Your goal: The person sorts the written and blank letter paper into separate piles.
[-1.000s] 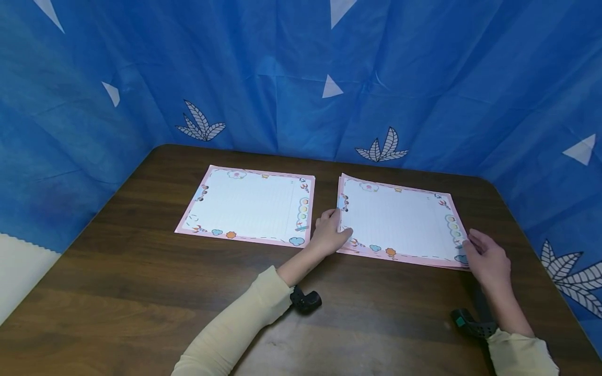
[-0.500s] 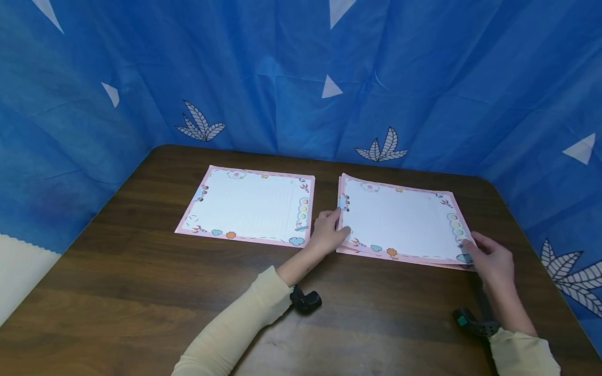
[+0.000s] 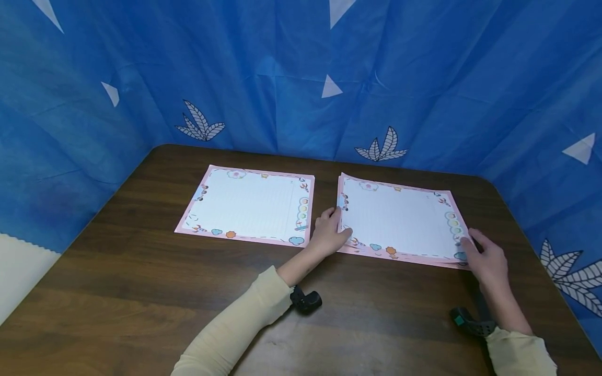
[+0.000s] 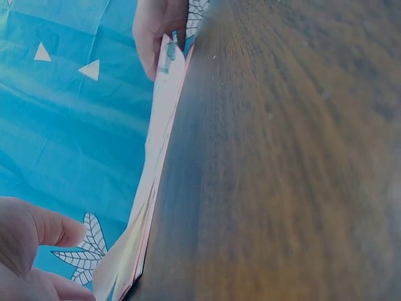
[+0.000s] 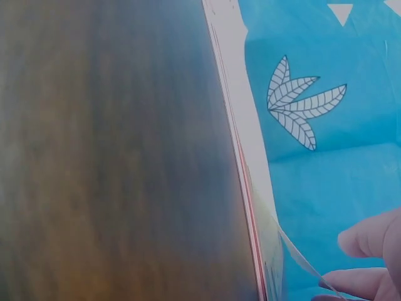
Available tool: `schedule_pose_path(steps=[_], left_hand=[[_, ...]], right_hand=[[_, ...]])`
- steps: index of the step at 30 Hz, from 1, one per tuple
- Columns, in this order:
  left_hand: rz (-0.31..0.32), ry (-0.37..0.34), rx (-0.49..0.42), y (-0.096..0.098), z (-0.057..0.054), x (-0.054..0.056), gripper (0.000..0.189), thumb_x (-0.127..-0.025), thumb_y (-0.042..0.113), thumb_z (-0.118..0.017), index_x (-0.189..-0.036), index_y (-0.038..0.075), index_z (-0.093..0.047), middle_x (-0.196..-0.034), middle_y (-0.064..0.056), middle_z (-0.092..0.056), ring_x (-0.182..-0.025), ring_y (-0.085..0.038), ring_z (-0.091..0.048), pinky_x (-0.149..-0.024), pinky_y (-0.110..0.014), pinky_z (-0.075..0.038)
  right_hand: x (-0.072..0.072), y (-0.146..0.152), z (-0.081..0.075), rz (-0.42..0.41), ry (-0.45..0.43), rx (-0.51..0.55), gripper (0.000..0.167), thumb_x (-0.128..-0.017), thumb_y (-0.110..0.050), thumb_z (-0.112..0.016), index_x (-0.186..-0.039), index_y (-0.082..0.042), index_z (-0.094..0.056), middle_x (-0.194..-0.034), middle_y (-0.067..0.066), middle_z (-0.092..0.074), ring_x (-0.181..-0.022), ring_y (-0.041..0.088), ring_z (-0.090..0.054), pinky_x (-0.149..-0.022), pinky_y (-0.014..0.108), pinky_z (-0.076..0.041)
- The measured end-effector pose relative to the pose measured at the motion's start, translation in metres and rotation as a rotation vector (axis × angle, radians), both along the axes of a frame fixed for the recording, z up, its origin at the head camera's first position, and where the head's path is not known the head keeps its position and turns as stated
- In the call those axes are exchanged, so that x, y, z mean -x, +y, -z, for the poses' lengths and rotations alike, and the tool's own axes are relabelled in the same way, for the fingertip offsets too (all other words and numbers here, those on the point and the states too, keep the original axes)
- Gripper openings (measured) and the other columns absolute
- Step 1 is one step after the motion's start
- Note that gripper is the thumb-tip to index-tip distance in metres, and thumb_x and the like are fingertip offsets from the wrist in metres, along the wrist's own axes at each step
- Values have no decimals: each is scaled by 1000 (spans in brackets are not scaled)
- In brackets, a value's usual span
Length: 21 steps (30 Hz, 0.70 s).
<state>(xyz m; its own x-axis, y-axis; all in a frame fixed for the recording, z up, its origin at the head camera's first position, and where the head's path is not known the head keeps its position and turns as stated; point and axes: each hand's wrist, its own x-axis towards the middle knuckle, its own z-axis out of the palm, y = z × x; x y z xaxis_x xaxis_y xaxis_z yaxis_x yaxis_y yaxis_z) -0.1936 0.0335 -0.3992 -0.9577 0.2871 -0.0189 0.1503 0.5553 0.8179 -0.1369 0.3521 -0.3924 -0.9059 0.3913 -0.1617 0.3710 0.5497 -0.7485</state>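
Note:
On the right lies a stack of lined paper (image 3: 395, 219) with a pink border and small cartoon prints; its sheets are slightly out of line. My left hand (image 3: 326, 235) holds its left edge, thumb over the top, fingers at the side. In the left wrist view the layers part slightly beside the left hand (image 4: 31, 244). My right hand (image 3: 489, 261) pinches the right edge near the front corner. A thin upper layer (image 5: 297, 251) bends up off the stack toward the right hand's fingers (image 5: 354, 282) in the right wrist view. Part of each grip is hidden.
A matching sheet or pile of bordered paper (image 3: 249, 206) lies flat to the left. The dark wooden table (image 3: 188, 297) has a blue patterned curtain (image 3: 282, 78) behind it and at its sides. Each wrist wears a black camera (image 3: 305, 301).
The right hand has moved a little right, then back left, with the top sheet shifting along. The stack's right side sits slightly higher than a second ago. My left hand stays in place.

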Motion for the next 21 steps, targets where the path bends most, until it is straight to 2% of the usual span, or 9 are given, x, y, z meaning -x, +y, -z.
schedule_pose_path(steps=[4, 7, 10, 13, 16, 18, 21], left_hand=[[-16, 16, -13, 0, 1, 0, 60, -90, 19, -54, -142, -2, -35, -143, -23, -27, -125, -37, -28, -97, -48, -31], [-32, 31, -43, -1, 2, 0, 57, -89, 16, -55, -141, -1, -38, -134, -23, -33, -119, -35, -31, -93, -44, -34], [-37, 76, -77, -2, 4, 3, 53, -89, 11, -56, -138, -1, -42, -110, -18, -48, -100, -28, -44, -78, -34, -39], [-39, 117, -112, -4, 5, 5, 48, -88, 6, -58, -134, -3, -47, -84, -8, -51, -74, -18, -49, -61, -25, -38], [-45, 124, -146, -6, 5, 7, 47, -87, 3, -60, -132, -3, -50, -76, -1, -50, -61, -11, -46, -53, -21, -36], [-46, 125, -161, -6, 5, 7, 46, -87, 3, -61, -131, -4, -50, -76, -1, -50, -60, -10, -45, -53, -20, -36], [-52, 113, -186, -6, 4, 7, 46, -87, 2, -62, -131, -4, -51, -74, -2, -51, -58, -10, -45, -51, -20, -35]], right_hand=[[0, -1, -1, -16, 21, -42, 62, -100, -37, -36, -148, -5, -14, -149, 27, -11, -133, 48, -11, -99, 64, -17], [-1, -2, -1, -8, 51, -65, 61, -99, -35, -39, -148, -6, -18, -147, 29, -16, -131, 48, -18, -98, 63, -22], [-2, -3, 0, 5, 96, -100, 57, -99, -33, -42, -146, -6, -27, -143, 27, -30, -126, 45, -33, -95, 57, -33], [-4, -3, 1, 15, 133, -146, 52, -98, -32, -45, -143, -6, -37, -135, 26, -44, -114, 42, -46, -83, 41, -48], [-5, -2, 1, 15, 148, -169, 50, -98, -31, -46, -140, -5, -42, -130, 26, -48, -109, 41, -50, -72, 30, -50], [-5, -1, 1, 0, 141, -179, 51, -99, -31, -44, -141, -4, -40, -131, 28, -46, -111, 43, -48, -75, 36, -49], [-5, -1, 0, -30, 110, -172, 55, -99, -31, -41, -144, -1, -32, -135, 31, -38, -118, 49, -40, -86, 54, -42]])
